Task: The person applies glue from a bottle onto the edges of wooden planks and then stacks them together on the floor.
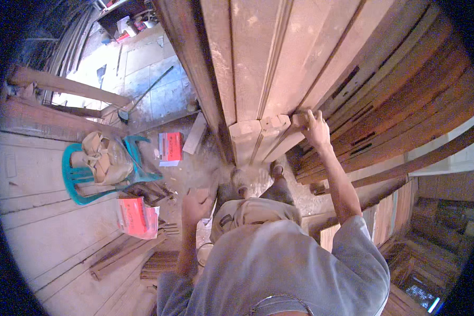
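Several long pale wooden boards with grooved profiles lie side by side in front of me, their near ends facing my body. My right hand reaches forward, its fingers curled over the near end of the rightmost pale wooden board. To its left, two shaped board ends sit close together. My left hand is closed low at my left side, apart from the boards. A small brownish thing seems to be in it, but its kind is not clear.
To the left, a teal plastic chair carries a crumpled brown paper bag. Red-and-white boxes and wood offcuts lie on the floor. Darker reddish planks are stacked on the right. A long-handled dustpan stands far left.
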Action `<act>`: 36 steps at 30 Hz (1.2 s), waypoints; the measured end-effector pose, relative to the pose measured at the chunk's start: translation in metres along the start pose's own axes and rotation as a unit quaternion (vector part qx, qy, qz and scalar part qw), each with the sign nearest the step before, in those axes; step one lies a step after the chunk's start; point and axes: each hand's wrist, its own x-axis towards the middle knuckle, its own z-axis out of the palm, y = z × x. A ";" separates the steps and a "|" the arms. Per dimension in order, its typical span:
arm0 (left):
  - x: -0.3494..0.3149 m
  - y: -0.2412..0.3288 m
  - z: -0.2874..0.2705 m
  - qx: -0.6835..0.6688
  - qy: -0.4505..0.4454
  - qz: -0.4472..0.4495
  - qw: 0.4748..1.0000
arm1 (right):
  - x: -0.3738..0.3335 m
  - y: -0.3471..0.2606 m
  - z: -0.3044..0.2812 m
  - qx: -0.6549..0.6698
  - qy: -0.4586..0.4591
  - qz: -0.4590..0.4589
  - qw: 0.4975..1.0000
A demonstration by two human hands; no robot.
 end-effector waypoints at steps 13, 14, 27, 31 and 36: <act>0.025 0.048 0.020 0.011 0.092 0.053 0.994 | 0.004 0.022 0.032 0.112 0.019 -0.001 0.994; 0.019 0.074 0.002 -0.040 0.058 -0.026 0.997 | 0.002 0.022 0.032 0.145 0.036 -0.028 0.988; 0.004 0.065 0.057 -0.045 -0.101 0.022 0.994 | -0.150 -0.152 0.048 0.279 -0.150 -0.349 0.882; -0.002 0.060 0.068 -0.024 -0.083 0.067 0.994 | -0.163 -0.169 0.057 0.205 -0.159 -0.371 0.892; -0.013 0.062 0.044 -0.051 -0.109 0.074 0.990 | -0.168 -0.159 0.056 0.177 -0.133 -0.360 0.906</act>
